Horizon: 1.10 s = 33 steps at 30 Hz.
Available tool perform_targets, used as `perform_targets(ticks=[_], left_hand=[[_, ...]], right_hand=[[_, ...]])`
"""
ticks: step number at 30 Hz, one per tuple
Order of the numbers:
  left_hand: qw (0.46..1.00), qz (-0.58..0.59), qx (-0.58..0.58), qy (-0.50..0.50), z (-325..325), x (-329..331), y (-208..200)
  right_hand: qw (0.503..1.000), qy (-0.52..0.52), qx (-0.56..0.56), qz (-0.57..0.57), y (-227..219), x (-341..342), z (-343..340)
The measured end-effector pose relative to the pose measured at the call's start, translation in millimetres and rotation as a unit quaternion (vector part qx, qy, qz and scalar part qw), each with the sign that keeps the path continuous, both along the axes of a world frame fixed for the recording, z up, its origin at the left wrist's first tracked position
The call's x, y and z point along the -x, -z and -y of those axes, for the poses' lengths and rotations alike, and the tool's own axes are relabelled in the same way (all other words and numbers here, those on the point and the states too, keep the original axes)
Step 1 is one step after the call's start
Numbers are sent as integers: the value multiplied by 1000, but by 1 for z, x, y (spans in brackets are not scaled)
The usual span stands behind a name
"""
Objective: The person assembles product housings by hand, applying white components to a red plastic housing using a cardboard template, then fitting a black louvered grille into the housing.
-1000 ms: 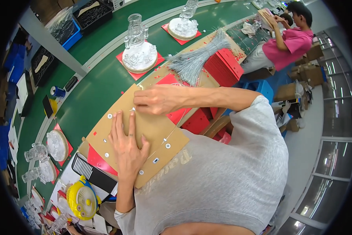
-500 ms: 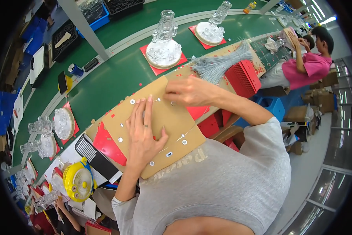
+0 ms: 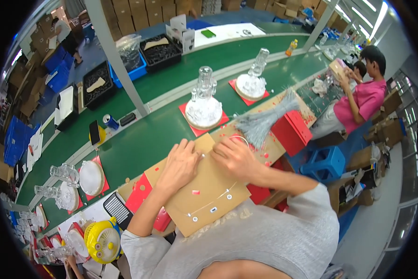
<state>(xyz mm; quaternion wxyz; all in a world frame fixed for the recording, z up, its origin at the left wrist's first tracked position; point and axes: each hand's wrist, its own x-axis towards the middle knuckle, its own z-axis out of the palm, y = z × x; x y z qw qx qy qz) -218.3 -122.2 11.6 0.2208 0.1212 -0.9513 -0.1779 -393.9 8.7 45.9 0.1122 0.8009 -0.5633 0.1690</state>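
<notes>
A brown cardboard sheet [image 3: 209, 200] lies tilted in front of my chest, with small white round pieces and a thin wire along its near edge. My left hand [image 3: 180, 163] rests on its far left part, fingers bent and drawn together. Beside the left thumb is a small white piece [image 3: 203, 156]; whatever the fingertips grip is hidden. My right hand [image 3: 237, 158] is closed at the far right part of the sheet. A thin pale wire [image 3: 240, 137] curves out from its fingers. Red sheets [image 3: 137, 195] show under the cardboard.
A bundle of grey wire ties [image 3: 267, 122] and a red stack [image 3: 291, 131] lie to the right. Clear glass pieces on round white bases [image 3: 203, 113] stand on the green table. A yellow fan [image 3: 103, 239] sits at left. A person in pink [image 3: 365, 102] works at far right.
My left hand has moved from lying flat with fingers spread to bent at the far edge. A curved wire now shows at my right hand. The view has tilted up.
</notes>
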Motion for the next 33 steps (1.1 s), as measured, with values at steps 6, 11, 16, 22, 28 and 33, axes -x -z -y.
perform_targets(ticks=[6, 11, 16, 22, 28, 33], left_hand=[[1000, -5, 23, -7, 5, -2, -6], [999, -28, 0, -31, 2, -42, -9], [995, -56, -28, -71, 7, -92, 0], [950, -154, -238, -127, -12, -114, 35], [953, -186, -215, -103, -13, -121, 50], [728, -397, -549, -104, -26, -108, 73]], right_hand=[[986, 122, -4, 115, 14, -59, -32], [979, 174, 15, 107, 18, -67, -38], [979, 183, 38, 86, 23, -65, -35], [971, 213, -39, 98, 14, -65, -25], [980, 10, -34, 195, 17, -93, 30], [956, -85, -117, 255, 33, -95, 57]])
